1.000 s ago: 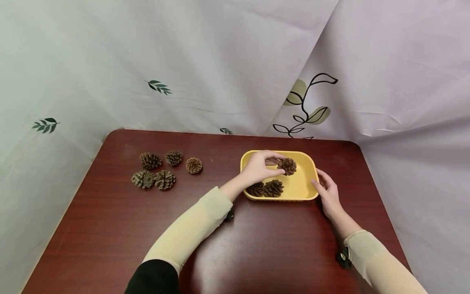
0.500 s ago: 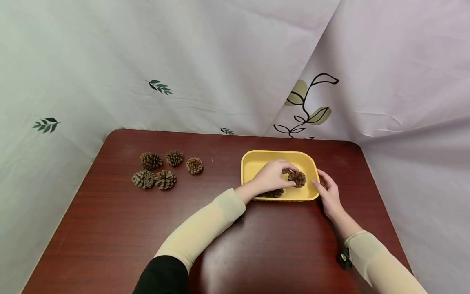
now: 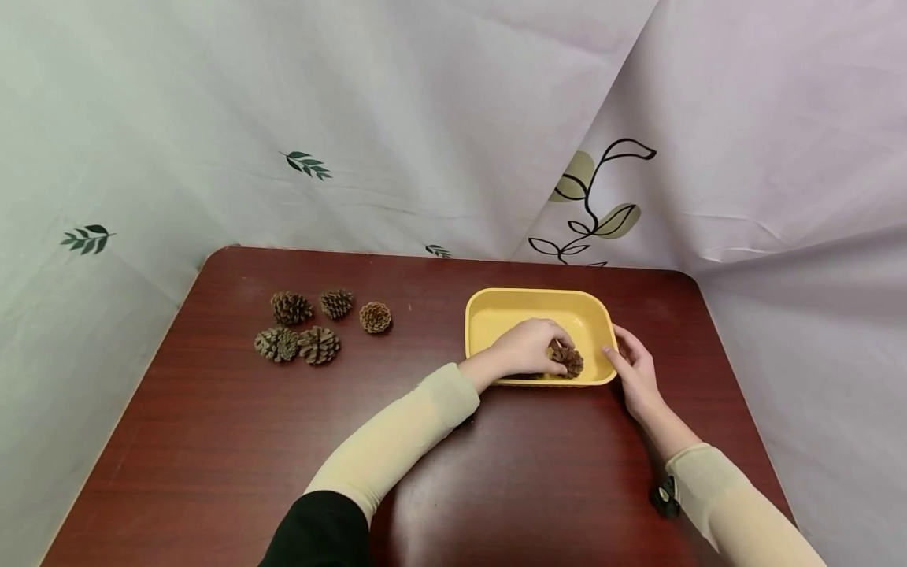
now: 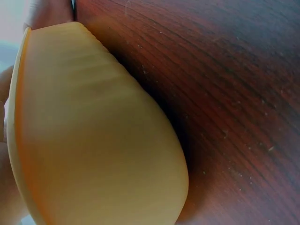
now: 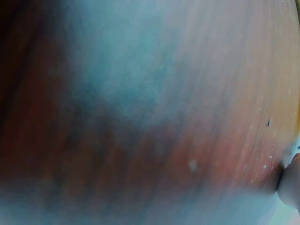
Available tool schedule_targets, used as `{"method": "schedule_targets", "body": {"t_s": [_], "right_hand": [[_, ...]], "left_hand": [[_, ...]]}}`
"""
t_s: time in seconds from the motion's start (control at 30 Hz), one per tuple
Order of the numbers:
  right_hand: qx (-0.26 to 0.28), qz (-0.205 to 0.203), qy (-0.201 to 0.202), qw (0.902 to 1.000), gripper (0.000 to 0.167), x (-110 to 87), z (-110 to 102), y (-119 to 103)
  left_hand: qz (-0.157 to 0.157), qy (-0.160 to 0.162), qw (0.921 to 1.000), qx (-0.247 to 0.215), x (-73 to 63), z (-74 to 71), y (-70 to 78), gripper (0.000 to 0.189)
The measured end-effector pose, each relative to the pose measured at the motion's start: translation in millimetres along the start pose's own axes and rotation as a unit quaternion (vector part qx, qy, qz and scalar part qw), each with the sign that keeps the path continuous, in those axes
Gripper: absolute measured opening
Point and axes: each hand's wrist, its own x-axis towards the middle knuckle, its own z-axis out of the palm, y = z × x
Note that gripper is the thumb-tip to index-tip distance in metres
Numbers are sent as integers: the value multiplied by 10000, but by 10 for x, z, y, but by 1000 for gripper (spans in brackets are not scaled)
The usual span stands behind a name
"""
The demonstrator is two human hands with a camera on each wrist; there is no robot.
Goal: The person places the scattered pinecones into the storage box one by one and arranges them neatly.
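Observation:
Inside the yellow tray (image 3: 506, 303), my left hand (image 3: 527, 346) pinches a brown pine cone (image 3: 569, 362) low near the tray's front right. Beneath that hand, other pine cones in the tray are almost wholly hidden. My right hand (image 3: 635, 374) grips the tray's right end, with the thumb at the rim and the fingers along the outside. In the left wrist view, the tray's outer wall (image 4: 98, 131) fills the left half and covers most of the hand. The right wrist view shows mostly blurred table, with a bit of a finger (image 5: 291, 183) at the right edge.
On the left of the dark red table (image 3: 234, 441) lie several pine cones, among them a round one (image 3: 375, 317) nearest the tray and a pair (image 3: 319, 345) touching in front. A pale curtain (image 3: 397, 126) with leaf prints hangs behind the table's back edge.
My left hand has moved right and toward the front of the tray, lowering the pine cone. It now covers the cones that showed there earlier. My right hand keeps its place on the tray.

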Motion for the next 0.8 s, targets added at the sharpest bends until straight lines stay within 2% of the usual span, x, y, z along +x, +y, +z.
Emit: {"method": "schedule_targets", "body": {"t_s": [0.3, 0.5, 0.8], "right_hand": [[117, -76, -34, 9999, 39, 0, -1, 3], [46, -88, -52, 9999, 39, 5, -7, 6], [-17, 1, -61, 10000, 38, 7, -8, 4]], "left_hand": [[92, -299, 9995, 19, -21, -12, -20, 30], [55, -486, 9985, 251, -28, -29, -10, 27], [261, -693, 9951, 653, -19, -77, -14, 25]]}}
